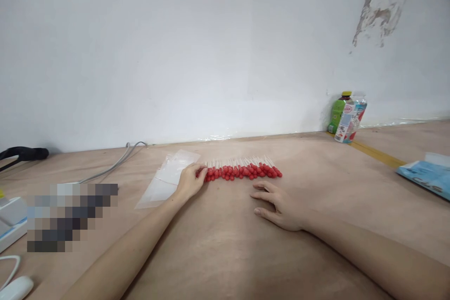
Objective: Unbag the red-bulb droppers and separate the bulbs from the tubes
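Note:
A long row of thin pale sticks with red heads (242, 171) lies on the wooden table, red ends towards me and pale ends pointing at the wall. At the left end of this row is my left hand (192, 180), its thumb and fingers drawn together against the outermost sticks. Whether a stick is pinched in them is hidden. My right hand (279, 206) rests on the tabletop just in front of the row's right part, fingers spread and holding nothing. Clear plastic bags (161, 180) lie flat under and beside my left wrist.
Against the wall at the right stand a green bottle (336, 115) and a printed bottle (349, 122). A blue packet (427, 176) lies at the right edge. On the left are a grey cable (116, 164), a white power strip (12, 222) and a blurred-out item (70, 218).

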